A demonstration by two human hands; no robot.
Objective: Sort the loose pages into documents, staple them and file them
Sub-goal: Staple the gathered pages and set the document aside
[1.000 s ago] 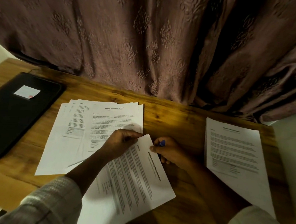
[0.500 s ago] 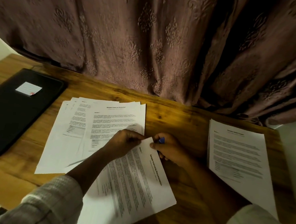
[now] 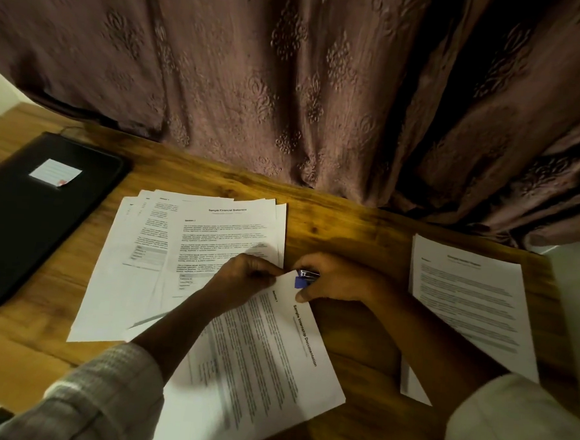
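Bare desk [image 3: 347, 232] beside fanned pages [image 3: 219, 235]

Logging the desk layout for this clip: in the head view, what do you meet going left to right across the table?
In order: black folder → fanned pages topped by Sample Financial Statement → left hand pinching the Sample Internship Documentation pages → blue stapler → right hand gripping it → page stack at right.
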